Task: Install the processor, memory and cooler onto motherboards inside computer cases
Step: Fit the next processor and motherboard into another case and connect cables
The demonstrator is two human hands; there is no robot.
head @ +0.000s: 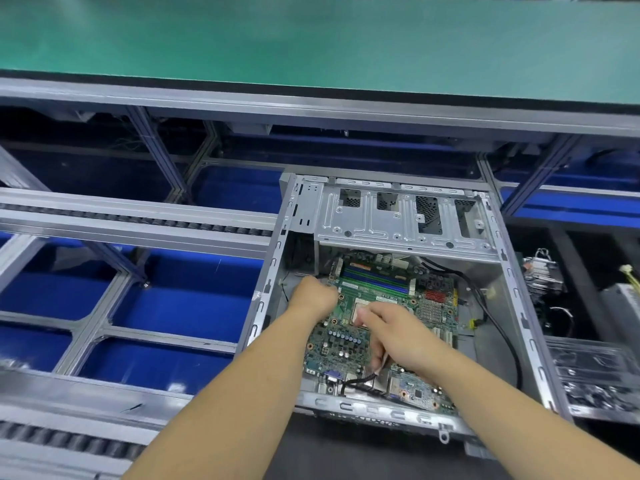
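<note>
Inside the open case [519,306], the motherboard [346,344] is lying flat; the processor [360,315] is being seated at mid-board by the right hand [398,336], fingers curled down onto it; the left hand [313,296] is being held fisted, seemingly empty, at the board's far-left edge; latching is probably being called for next.

Belt [311,39]: plain green, black edge.
Case [391,220]: bare silver-grey metal, perforated mesh patches.
Board [332,344]: green, with blue slots [375,277] and a red heatsink [435,295].
Cable [498,327]: black, yellow clip.
Frame [138,223]: silver.
Floor [187,306]: deep blue.
</note>
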